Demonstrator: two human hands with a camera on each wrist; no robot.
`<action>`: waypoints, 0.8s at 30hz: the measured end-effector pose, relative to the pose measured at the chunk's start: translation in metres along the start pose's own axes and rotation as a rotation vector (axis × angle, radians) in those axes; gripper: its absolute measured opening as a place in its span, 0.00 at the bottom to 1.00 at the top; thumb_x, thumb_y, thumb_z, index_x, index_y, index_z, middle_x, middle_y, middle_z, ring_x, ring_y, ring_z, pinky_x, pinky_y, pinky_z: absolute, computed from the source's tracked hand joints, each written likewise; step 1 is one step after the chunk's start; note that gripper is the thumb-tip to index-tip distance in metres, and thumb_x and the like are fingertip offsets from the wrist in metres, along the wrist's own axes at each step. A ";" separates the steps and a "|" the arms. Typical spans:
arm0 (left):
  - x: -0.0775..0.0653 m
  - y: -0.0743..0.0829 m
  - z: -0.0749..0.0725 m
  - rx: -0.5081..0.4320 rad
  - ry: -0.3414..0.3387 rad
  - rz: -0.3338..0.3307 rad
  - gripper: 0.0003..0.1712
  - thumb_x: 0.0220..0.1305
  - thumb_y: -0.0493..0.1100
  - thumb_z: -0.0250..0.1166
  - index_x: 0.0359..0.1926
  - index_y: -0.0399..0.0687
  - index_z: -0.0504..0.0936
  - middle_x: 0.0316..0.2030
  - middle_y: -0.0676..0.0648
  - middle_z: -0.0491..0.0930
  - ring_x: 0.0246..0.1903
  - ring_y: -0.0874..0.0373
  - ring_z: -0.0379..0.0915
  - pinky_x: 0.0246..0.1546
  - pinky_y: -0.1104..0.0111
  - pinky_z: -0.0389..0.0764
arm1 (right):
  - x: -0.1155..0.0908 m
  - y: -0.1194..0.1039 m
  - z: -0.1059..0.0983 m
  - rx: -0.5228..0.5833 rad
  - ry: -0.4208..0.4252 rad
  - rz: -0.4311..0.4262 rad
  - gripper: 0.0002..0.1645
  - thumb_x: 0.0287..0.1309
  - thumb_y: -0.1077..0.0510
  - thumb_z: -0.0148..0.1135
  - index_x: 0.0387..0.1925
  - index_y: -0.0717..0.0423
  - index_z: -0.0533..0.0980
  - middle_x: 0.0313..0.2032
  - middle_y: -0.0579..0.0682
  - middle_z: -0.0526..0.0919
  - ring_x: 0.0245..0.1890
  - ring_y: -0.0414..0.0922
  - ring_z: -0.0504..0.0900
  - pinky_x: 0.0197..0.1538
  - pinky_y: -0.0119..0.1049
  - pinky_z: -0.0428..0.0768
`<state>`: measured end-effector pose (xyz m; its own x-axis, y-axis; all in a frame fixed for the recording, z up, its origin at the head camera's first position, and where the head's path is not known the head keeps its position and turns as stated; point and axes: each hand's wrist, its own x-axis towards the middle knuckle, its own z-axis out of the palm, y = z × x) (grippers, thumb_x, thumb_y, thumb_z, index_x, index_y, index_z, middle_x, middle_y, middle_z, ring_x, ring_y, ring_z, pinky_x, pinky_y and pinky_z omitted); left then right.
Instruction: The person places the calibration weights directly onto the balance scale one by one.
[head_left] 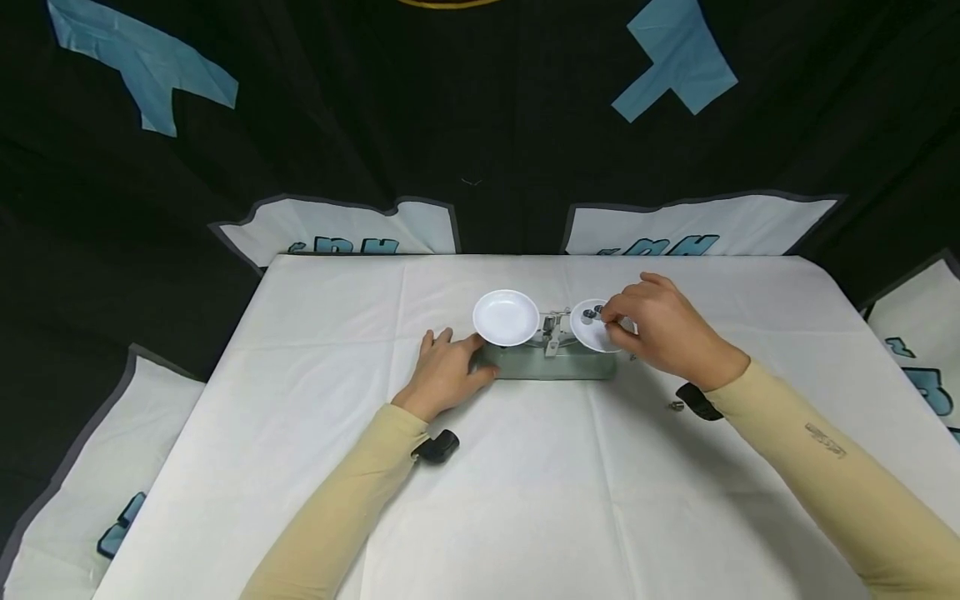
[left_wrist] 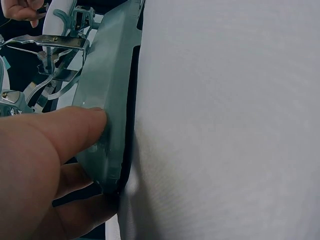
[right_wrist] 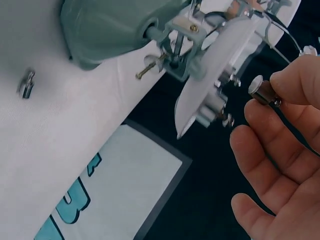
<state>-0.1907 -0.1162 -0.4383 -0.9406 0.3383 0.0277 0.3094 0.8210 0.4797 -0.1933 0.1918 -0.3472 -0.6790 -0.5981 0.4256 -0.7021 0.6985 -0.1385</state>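
Note:
A balance scale with a green base (head_left: 555, 364) stands on the table, a white pan on either side. My left hand (head_left: 444, 372) grips the left end of the base; in the left wrist view the thumb (left_wrist: 90, 127) lies on its front face, other fingers round the end. The left pan (head_left: 506, 317) holds nothing. On the right pan (right_wrist: 192, 95) stand two small metal weights (right_wrist: 212, 107). Close over that pan, my right hand (head_left: 660, 325) pinches another knobbed metal weight (right_wrist: 262, 90) between thumb and forefinger, its flat bottom facing the pan.
One more metal weight (head_left: 677, 406) lies on the white tablecloth (head_left: 510, 500), near the right wrist's black camera strap (head_left: 699, 402). Behind the table hangs a black cloth (head_left: 510, 125) with pale blue and white patches.

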 end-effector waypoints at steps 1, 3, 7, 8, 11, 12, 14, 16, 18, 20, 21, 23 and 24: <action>0.000 0.000 0.000 0.000 -0.002 -0.002 0.33 0.64 0.54 0.67 0.68 0.48 0.76 0.62 0.41 0.81 0.71 0.22 0.59 0.72 0.29 0.46 | 0.001 -0.001 0.002 0.002 0.007 -0.008 0.07 0.49 0.71 0.71 0.28 0.58 0.85 0.27 0.52 0.87 0.29 0.48 0.80 0.60 0.62 0.75; 0.000 0.000 0.000 -0.001 -0.004 -0.004 0.33 0.64 0.54 0.67 0.68 0.48 0.76 0.62 0.41 0.81 0.71 0.23 0.59 0.73 0.29 0.45 | 0.003 -0.002 0.006 0.008 0.019 -0.021 0.07 0.49 0.71 0.71 0.28 0.58 0.85 0.27 0.52 0.87 0.29 0.48 0.78 0.54 0.56 0.77; 0.000 0.000 -0.001 0.000 -0.005 -0.004 0.33 0.64 0.54 0.68 0.68 0.48 0.76 0.62 0.41 0.81 0.71 0.23 0.59 0.73 0.30 0.46 | 0.006 -0.004 0.012 0.014 0.030 -0.033 0.06 0.49 0.70 0.71 0.28 0.58 0.85 0.27 0.52 0.87 0.32 0.50 0.78 0.47 0.51 0.75; 0.000 0.001 -0.001 0.000 -0.005 -0.004 0.33 0.64 0.54 0.68 0.68 0.48 0.76 0.62 0.41 0.81 0.71 0.23 0.59 0.73 0.30 0.46 | 0.007 -0.005 0.013 0.013 0.030 -0.033 0.05 0.50 0.69 0.71 0.28 0.57 0.85 0.27 0.53 0.87 0.33 0.51 0.78 0.48 0.52 0.75; -0.001 0.001 -0.001 -0.001 -0.007 -0.004 0.33 0.64 0.54 0.68 0.68 0.48 0.76 0.62 0.41 0.81 0.71 0.23 0.59 0.73 0.30 0.46 | 0.008 -0.005 0.016 0.008 0.030 -0.030 0.05 0.50 0.69 0.71 0.28 0.57 0.85 0.26 0.53 0.87 0.35 0.52 0.79 0.48 0.53 0.75; -0.001 0.001 -0.001 -0.001 -0.007 -0.004 0.33 0.64 0.54 0.68 0.68 0.48 0.76 0.62 0.41 0.81 0.71 0.23 0.59 0.73 0.30 0.46 | 0.008 -0.005 0.018 0.005 0.032 -0.028 0.05 0.50 0.69 0.70 0.28 0.57 0.85 0.26 0.53 0.87 0.36 0.53 0.79 0.49 0.54 0.75; -0.001 0.001 -0.001 -0.001 -0.007 -0.003 0.33 0.64 0.54 0.68 0.68 0.49 0.76 0.62 0.41 0.81 0.71 0.24 0.59 0.73 0.30 0.46 | 0.009 -0.004 0.020 0.000 0.032 -0.025 0.06 0.49 0.69 0.70 0.27 0.57 0.85 0.25 0.52 0.86 0.36 0.54 0.79 0.49 0.55 0.75; -0.001 0.001 -0.001 -0.003 -0.006 -0.002 0.33 0.64 0.54 0.68 0.68 0.49 0.77 0.62 0.42 0.81 0.71 0.24 0.59 0.73 0.30 0.46 | 0.009 -0.004 0.023 -0.005 0.034 -0.019 0.06 0.49 0.69 0.70 0.26 0.57 0.84 0.25 0.52 0.86 0.37 0.54 0.79 0.51 0.56 0.75; -0.001 0.001 -0.001 -0.005 -0.004 -0.002 0.33 0.63 0.53 0.68 0.67 0.49 0.77 0.62 0.41 0.81 0.71 0.24 0.59 0.73 0.30 0.46 | 0.009 -0.004 0.024 -0.008 0.034 -0.011 0.06 0.49 0.69 0.71 0.26 0.57 0.84 0.24 0.52 0.86 0.36 0.54 0.79 0.53 0.57 0.75; -0.001 0.001 -0.002 -0.007 -0.005 -0.003 0.33 0.63 0.53 0.68 0.67 0.49 0.77 0.62 0.42 0.82 0.71 0.24 0.59 0.73 0.30 0.46 | 0.010 -0.004 0.026 -0.012 0.032 -0.002 0.06 0.49 0.69 0.72 0.26 0.56 0.85 0.25 0.52 0.86 0.37 0.54 0.79 0.54 0.59 0.75; -0.001 0.001 -0.002 -0.009 -0.005 -0.004 0.33 0.63 0.53 0.68 0.67 0.49 0.77 0.62 0.42 0.82 0.71 0.24 0.59 0.73 0.30 0.46 | 0.010 -0.004 0.026 -0.014 0.029 0.004 0.05 0.49 0.69 0.72 0.27 0.56 0.85 0.25 0.51 0.87 0.37 0.54 0.79 0.56 0.60 0.74; -0.001 0.001 -0.002 -0.010 -0.006 -0.005 0.33 0.63 0.53 0.68 0.67 0.49 0.77 0.62 0.42 0.82 0.71 0.24 0.59 0.73 0.30 0.46 | 0.010 -0.005 0.027 -0.021 0.023 0.016 0.05 0.49 0.68 0.73 0.27 0.56 0.85 0.25 0.51 0.87 0.36 0.54 0.79 0.57 0.61 0.73; -0.001 0.001 -0.002 -0.011 -0.005 -0.005 0.33 0.63 0.53 0.68 0.67 0.49 0.77 0.62 0.42 0.82 0.71 0.24 0.59 0.73 0.30 0.46 | 0.010 -0.005 0.028 -0.026 0.021 0.020 0.05 0.49 0.67 0.74 0.27 0.56 0.85 0.25 0.51 0.87 0.36 0.53 0.79 0.58 0.61 0.73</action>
<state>-0.1896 -0.1165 -0.4355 -0.9413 0.3368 0.0214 0.3036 0.8176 0.4892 -0.2026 0.1711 -0.3667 -0.6880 -0.5755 0.4420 -0.6823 0.7205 -0.1240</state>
